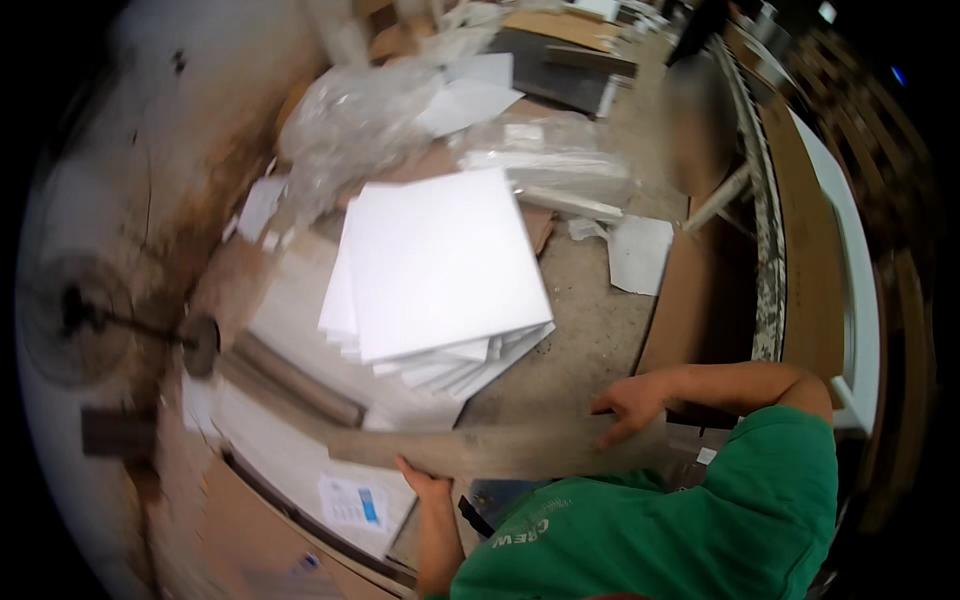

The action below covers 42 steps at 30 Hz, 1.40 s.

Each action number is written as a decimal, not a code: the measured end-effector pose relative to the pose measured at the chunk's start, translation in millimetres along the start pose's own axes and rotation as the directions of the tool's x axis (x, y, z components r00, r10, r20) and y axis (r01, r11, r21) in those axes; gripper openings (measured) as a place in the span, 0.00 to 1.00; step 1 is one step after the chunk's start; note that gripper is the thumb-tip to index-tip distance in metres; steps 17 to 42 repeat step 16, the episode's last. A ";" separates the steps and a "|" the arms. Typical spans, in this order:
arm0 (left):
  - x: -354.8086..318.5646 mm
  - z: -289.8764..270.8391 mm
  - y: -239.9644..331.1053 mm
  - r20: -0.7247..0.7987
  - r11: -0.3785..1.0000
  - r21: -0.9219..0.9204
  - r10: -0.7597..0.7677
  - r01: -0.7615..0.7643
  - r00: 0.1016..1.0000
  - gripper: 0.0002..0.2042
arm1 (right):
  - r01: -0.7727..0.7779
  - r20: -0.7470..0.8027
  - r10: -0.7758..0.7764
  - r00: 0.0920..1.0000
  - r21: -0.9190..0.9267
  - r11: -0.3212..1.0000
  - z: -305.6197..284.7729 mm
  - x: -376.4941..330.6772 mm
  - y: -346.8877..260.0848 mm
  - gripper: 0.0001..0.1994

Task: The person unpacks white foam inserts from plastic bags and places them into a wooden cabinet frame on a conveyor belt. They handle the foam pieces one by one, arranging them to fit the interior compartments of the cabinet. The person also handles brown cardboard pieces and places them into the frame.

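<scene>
A long grey-brown wood-look board (pixel 500 450) lies across in front of my body, slightly blurred. My left hand (pixel 428 484) grips its near edge toward the left end, thumb up and the other fingers hidden underneath. Over the right part of the board, my right hand (pixel 632 405) is closed on it with bent fingers. More narrow boards of the same colour (pixel 290 382) lie at the left, beside the held board's left end. Just beyond the board stands an uneven stack of square white sheets (pixel 450 265).
Crumpled clear plastic wrap (pixel 350 125) and wrapped pieces (pixel 550 165) lie farther off. A pedestal fan (pixel 85 310) stands by the left wall. Below it, a pale panel with a label (pixel 350 503) rests on the floor. Cardboard (pixel 800 240) and a long worn rail (pixel 765 220) run along the right.
</scene>
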<state>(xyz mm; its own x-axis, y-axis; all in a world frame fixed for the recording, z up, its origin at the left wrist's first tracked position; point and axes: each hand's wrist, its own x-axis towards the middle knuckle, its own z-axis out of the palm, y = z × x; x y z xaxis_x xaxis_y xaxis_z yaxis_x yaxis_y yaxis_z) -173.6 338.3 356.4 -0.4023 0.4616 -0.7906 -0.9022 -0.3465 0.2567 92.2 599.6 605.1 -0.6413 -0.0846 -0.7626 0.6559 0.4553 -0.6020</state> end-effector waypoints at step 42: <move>-96.2 429.4 -276.0 0.541 0.842 0.523 -0.209 -0.132 0.814 0.24 | -0.479 -0.892 0.032 0.451 -0.211 0.852 6.9 -220.4 171.6 0.51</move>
